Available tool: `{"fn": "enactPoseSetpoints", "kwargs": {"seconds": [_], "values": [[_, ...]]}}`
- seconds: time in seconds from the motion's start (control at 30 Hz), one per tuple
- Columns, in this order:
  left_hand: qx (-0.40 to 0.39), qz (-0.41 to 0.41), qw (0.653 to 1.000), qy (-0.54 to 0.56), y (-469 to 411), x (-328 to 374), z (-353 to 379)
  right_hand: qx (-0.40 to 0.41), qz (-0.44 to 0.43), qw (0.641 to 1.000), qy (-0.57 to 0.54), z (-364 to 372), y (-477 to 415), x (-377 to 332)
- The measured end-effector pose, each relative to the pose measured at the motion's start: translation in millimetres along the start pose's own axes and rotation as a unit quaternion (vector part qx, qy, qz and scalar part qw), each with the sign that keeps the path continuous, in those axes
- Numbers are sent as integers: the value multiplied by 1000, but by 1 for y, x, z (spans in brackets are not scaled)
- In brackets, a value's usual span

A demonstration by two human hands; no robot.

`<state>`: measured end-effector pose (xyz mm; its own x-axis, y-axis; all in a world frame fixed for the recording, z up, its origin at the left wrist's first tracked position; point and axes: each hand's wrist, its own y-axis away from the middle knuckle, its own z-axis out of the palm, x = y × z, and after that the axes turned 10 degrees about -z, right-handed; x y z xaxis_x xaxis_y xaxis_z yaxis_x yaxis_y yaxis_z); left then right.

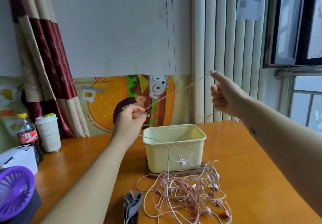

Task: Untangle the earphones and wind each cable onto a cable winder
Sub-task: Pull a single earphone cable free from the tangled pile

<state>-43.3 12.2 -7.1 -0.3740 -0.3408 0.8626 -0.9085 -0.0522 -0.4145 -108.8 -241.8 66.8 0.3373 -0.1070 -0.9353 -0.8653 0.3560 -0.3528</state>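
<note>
**Fig. 1. Drawing one cable out of the heap.** One pale cable (174, 93) is stretched in the air between my hands, above the counter (235, 162). My left hand (129, 121) pinches it between the thumb and the fingers (139, 109). My right hand (224, 93), raised higher toward the far right corner, carries the cable over its outstretched index finger, with the other fingers curled in on it. From both hands, strands drop past the cream tub (156, 159) at the middle of the counter into the tangle (183, 192) of pink earphones near the front edge.

Progress, as I judge it, is early. One cable is partly drawn out but not free, and the rest is knotted together. The grey winders (133, 204), as I take them to be, lie just left of the tangle with nothing wound on them. All the winding is left to do.
</note>
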Motion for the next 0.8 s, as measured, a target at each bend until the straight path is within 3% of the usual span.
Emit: {"fn": "enactPoseSetpoints", "kwargs": {"seconds": [0.07, 0.1, 0.2, 0.3, 0.33, 0.4, 0.47, 0.5, 0.53, 0.6, 0.7, 0.77, 0.8], "values": [[34, -24, 999, 14, -4, -6, -6, 31, -98, 986, 134, -1, -1, -9], [39, -65, 993, 90, -6, -8, -9, 44, -141, 974, 174, 1, -2, -13], [-42, -207, 911, 353, -4, -3, -17, 66, -254, 933, 247, 10, 0, -19], [-120, -242, 901, 340, 3, 3, -13, 95, -311, 893, 313, 17, -2, -19], [-122, -240, 913, 307, 3, 3, -11, 99, -299, 899, 304, 17, -5, -15], [-103, -202, 955, 190, 2, 2, -7, 86, -222, 947, 214, 13, -6, -1], [-51, -122, 991, 1, 2, -6, -7, 39, -72, 996, 46, 4, 0, 15], [-20, -64, 993, -98, 2, -16, -7, 15, 2, 999, -28, -2, 5, 24], [-11, 2, 982, -190, 4, -29, -9, -1, 52, 996, -75, -8, 10, 32], [-69, 114, 929, -346, 13, -50, -7, -25, 99, 987, -128, -20, 17, 48], [-139, 142, 862, -466, 19, -63, -6, -67, 119, 980, -144, -22, 20, 59], [-138, 118, 837, -516, 17, -65, -9, -55, 52, 996, 45, -22, 16, 61], [-137, 102, 825, -538, 16, -68, -12, -35, -12, 983, 179, -22, 12, 63]]}}
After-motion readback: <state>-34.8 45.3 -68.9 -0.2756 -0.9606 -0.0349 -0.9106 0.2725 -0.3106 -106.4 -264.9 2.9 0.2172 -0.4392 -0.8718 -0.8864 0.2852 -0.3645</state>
